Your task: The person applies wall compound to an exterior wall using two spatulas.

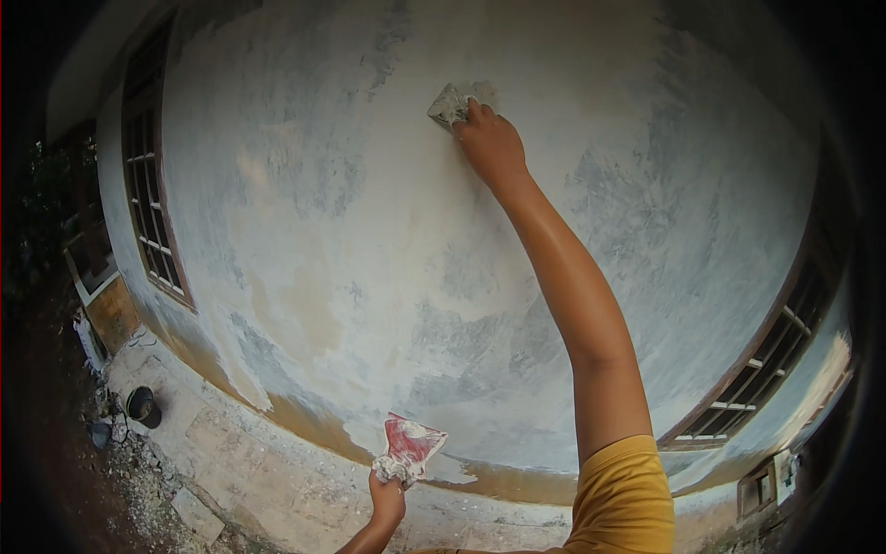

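Observation:
High on the patchy white and grey wall (388, 240), my right hand (491, 146) is closed on a putty-smeared scraper (447, 105). Its flat blade lies against the wall, and a damp-looking patch shows beside my fingers. My right arm is stretched upward. Low in the view, my left hand (388, 499) grips a red scraper (413, 443) by its lower end, held away from the other tool. Whitish putty covers part of its red blade and is clumped thickly near my fingers, hiding the handle.
Barred windows with dark frames flank the wall, one at left (152, 194) and one at right (766, 360). A pale paved ledge (268, 471) runs along the wall's foot. A dark bucket (143, 407) stands at the left, near rubble (115, 499).

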A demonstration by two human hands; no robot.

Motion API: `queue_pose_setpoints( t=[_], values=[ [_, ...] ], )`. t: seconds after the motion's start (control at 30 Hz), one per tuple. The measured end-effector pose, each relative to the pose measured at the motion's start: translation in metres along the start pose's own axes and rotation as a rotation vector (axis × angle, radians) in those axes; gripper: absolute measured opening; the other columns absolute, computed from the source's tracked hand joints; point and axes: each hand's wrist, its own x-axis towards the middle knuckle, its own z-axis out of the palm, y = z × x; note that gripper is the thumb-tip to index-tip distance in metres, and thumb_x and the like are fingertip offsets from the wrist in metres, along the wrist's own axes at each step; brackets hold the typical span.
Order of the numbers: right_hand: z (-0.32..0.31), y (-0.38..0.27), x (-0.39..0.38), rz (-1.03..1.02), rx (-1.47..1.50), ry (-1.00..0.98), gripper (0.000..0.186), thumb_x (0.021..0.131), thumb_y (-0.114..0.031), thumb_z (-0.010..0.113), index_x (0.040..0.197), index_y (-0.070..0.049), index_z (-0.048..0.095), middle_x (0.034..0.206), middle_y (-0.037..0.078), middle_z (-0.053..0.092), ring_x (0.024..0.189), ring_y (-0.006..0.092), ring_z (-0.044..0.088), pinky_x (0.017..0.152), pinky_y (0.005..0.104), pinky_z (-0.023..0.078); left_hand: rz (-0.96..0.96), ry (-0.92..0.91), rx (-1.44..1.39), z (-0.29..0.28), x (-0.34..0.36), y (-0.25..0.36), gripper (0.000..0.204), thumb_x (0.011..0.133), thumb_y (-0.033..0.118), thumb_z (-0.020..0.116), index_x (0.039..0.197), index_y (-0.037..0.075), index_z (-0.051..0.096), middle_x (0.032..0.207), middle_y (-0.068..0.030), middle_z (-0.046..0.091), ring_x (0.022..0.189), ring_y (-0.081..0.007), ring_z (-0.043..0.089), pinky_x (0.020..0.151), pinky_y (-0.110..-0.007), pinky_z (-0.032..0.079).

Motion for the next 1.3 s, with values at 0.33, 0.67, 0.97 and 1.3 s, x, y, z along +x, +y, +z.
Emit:
queue_pose_setpoints(
  t=[0.33,0.67,0.97,1.3],
  values=[
    [-0.044,0.075,-0.002,-0.033,-0.084,-0.076,0.022,0.074,0.001,0.058,0.086,-0.012,0.07,0.103,0.008,0.056,0.096,0.0247,0.057,0.079,0.0376,0.051,0.016,0.018,0.016,-0.001,-0.001,0.014,0.051,0.071,-0.016,0.03,0.118,-0.002,0.044,0.11,-0.0151,0.056,0.096,-0.0268,0.061,0.077,-0.037,0.055],
    [-0.039,0.07,0.005,-0.092,-0.065,-0.273,0.025,0.078,-0.001,0.057,0.094,-0.014,0.07,0.112,0.01,0.054,0.101,0.0278,0.055,0.085,0.0395,0.05,0.041,-0.004,0.023,-0.009,0.003,0.004,0.042,0.076,-0.011,0.037,0.117,-0.004,0.045,0.108,-0.0116,0.055,0.097,-0.0203,0.057,0.079,-0.03,0.049],
    [-0.046,0.074,0.008,-0.021,-0.01,-0.215,0.024,0.08,-0.004,0.056,0.096,-0.016,0.07,0.117,0.01,0.053,0.103,0.028,0.055,0.087,0.039,0.049,0.012,0.02,-0.014,-0.004,0.0,0.006,0.048,0.073,-0.015,0.031,0.117,0.001,0.044,0.109,-0.0121,0.055,0.093,-0.0253,0.061,0.076,-0.036,0.054],
    [-0.053,0.082,-0.012,-0.05,-0.127,-0.217,0.024,0.078,-0.002,0.056,0.094,-0.014,0.07,0.106,0.009,0.055,0.097,0.0273,0.055,0.082,0.0385,0.051,-0.019,0.003,-0.027,0.002,-0.007,0.008,0.046,0.073,-0.014,0.034,0.116,-0.002,0.045,0.109,-0.0121,0.055,0.096,-0.0236,0.059,0.079,-0.033,0.052]
  ],
)
